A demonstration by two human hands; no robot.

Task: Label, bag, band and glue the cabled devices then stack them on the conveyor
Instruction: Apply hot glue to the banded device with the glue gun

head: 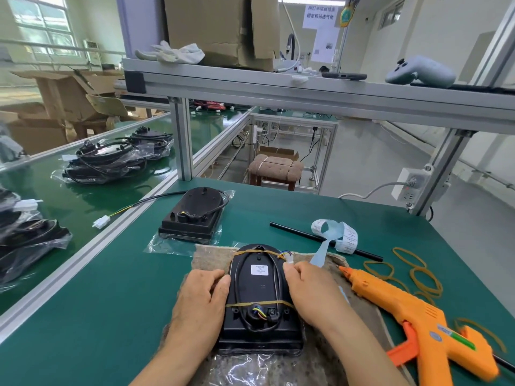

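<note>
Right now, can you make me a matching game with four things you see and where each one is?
Things:
1. glue gun
2. banded device
3. label strip
4. white gloves

Places:
A. on the top shelf
B. gripped between the left hand and right hand
C. lying at the right of the table
D. lying across the black rod

Pairs: 1-C, 2-B, 3-D, 4-A

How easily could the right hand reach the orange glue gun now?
Probably easily: the glue gun lies right of the right hand, nothing between. But that hand pinches the white connector of the device, so it must let go first.
</note>
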